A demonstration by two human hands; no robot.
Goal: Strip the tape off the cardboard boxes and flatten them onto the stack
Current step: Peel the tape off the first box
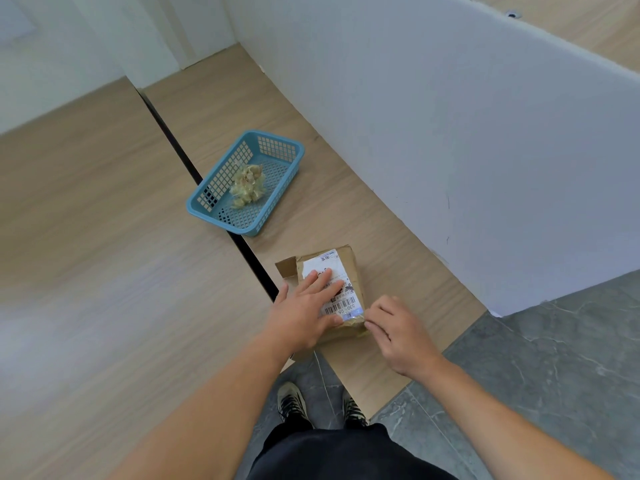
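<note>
A small brown cardboard box (350, 268) with a white shipping label lies on the wooden table near its front edge. One flap sticks out at its far left corner. My left hand (304, 313) lies flat on the label, fingers straight, pressing the box down. My right hand (398, 329) is at the box's near right corner, where its fingertips pinch a strip of clear tape (358, 318). Farther back, a wad of stripped tape (247, 185) sits in a blue basket (207, 206).
A white partition wall (450, 140) runs along the right side of the table. A dark gap (180, 150) splits the two wooden tabletops (104, 237). Grey tiled floor (536, 375) and my shoes show below the table edge.
</note>
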